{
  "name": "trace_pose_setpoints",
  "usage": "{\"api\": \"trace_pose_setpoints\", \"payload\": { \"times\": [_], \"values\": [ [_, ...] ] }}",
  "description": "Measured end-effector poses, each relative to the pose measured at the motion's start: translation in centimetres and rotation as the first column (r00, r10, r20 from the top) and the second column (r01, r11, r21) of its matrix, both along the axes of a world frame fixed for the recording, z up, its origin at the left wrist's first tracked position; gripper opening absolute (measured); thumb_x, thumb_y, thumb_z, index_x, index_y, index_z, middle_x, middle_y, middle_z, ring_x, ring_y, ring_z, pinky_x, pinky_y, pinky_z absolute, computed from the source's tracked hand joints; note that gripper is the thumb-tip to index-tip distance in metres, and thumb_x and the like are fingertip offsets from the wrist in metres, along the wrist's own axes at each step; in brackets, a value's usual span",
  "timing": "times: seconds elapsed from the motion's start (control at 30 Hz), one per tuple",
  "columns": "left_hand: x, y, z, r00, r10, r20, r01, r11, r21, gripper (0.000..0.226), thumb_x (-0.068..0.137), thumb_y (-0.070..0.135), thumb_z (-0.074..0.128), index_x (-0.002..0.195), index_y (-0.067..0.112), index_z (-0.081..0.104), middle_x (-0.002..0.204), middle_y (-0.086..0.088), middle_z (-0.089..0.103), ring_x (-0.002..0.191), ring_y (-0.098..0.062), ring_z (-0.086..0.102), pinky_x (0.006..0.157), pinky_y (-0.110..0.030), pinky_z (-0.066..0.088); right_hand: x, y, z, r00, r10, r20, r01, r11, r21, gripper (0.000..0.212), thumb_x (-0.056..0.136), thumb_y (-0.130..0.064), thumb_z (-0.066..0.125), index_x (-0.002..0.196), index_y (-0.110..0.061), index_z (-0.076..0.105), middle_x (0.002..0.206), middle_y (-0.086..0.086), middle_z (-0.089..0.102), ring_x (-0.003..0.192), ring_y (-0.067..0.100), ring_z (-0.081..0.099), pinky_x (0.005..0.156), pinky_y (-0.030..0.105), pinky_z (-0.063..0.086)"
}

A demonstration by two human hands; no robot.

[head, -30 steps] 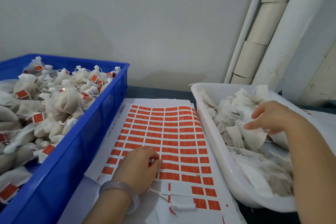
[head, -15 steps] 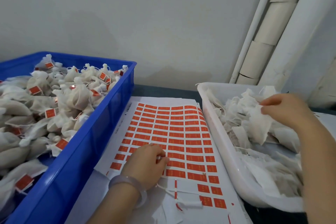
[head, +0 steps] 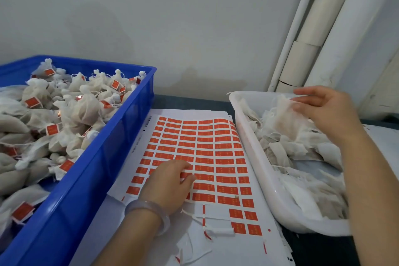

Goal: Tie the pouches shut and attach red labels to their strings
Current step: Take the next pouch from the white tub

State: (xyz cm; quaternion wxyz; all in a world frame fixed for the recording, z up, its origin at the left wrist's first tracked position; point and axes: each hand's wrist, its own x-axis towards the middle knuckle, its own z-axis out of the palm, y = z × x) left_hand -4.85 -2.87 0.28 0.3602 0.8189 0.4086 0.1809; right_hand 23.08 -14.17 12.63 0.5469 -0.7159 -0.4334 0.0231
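Grey desk [head: 185,101], middle: left grip [head: 170,183] curls on the label sheet [head: 216,147], hold unclear. Right grip [head: 323,112] pinches an untied pouch [head: 282,119] over the white tub [head: 248,136] at the right edge. Best to lift the pouch clear and peel just one label.

Dim, even indoor light, soft shadows, slight blur, wide-angle bending at the edges.

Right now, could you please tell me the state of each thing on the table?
blue crate, full of tied labelled pouches.
white tub, holding untied pouches.
label sheet, partly peeled at its near end.
left hand, curled on the label sheet.
right hand, pinching a lifted pouch, untied.
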Motion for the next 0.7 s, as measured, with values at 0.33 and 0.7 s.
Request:
{"api": "trace_pose_setpoints", "payload": {
  "times": [0.33,0.7],
  "values": [
    [0.0,-0.8,1.7,0.8,0.095,0.592,-0.009,0.989,-0.148,0.054,0.075,0.064,0.035,0.12,0.04,0.051,0.111,0.037,0.054,0.099,0.015,0.057,0.071,-0.004,0.047,-9.9,1.4,3.2,0.925,0.366,0.101,-0.375,0.922,0.092,0.038,0.085,0.007,0.058,0.093,-0.029,0.065,0.084,-0.012,0.073,0.08,0.003,0.068,0.066,0.014,0.052],
    [-0.4,0.0,1.7,0.766,0.086,0.637,-0.056,0.996,-0.066,0.032,0.068,0.046,0.061,0.093,0.027,0.065,0.086,0.015,0.068,0.085,-0.001,0.064,0.065,-0.009,0.05,-17.0,4.6,-9.2,0.963,0.251,-0.096,-0.246,0.967,0.061,0.031,0.091,-0.012,0.055,0.083,-0.041,0.058,0.085,-0.032,0.062,0.09,-0.005,0.06,0.07,0.001,0.046]
  ]
}}
